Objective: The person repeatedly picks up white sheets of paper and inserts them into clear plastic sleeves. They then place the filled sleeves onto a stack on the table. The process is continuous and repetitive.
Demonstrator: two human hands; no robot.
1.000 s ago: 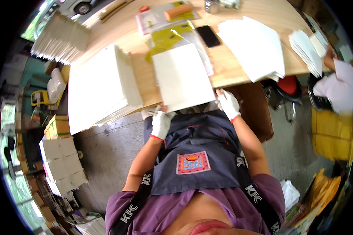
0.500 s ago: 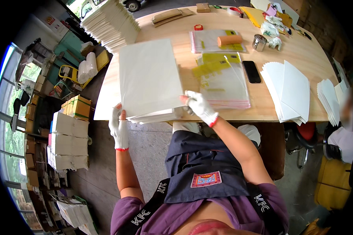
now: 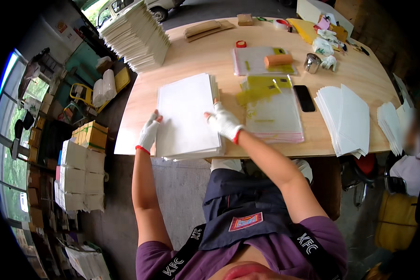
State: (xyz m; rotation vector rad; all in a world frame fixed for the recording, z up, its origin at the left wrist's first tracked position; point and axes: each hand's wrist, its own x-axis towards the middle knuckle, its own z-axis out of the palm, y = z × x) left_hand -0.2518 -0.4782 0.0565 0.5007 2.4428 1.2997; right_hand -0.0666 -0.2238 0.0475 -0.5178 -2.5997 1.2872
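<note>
A stack of white paper sheets lies on the table in front of me, its top sheet nearly lined up with those below. My left hand, in a white glove with bare fingertips, rests along the stack's left edge, fingers stretched out. At the right edge is my right hand, gloved alike, with thumb and forefinger apart against the sheets. Just right of it lie clear plastic bags with yellow print and a pink-edged bottom.
A tall paper pile rises at the table's far left. Rightward lie a black phone, a metal tin, an orange roll and fanned white sheets. Another person's white sleeve shows at far right.
The large sheet held up between my hands has come down onto the stack. My left hand moved up along its edge, and my right hand now touches the right edge.
</note>
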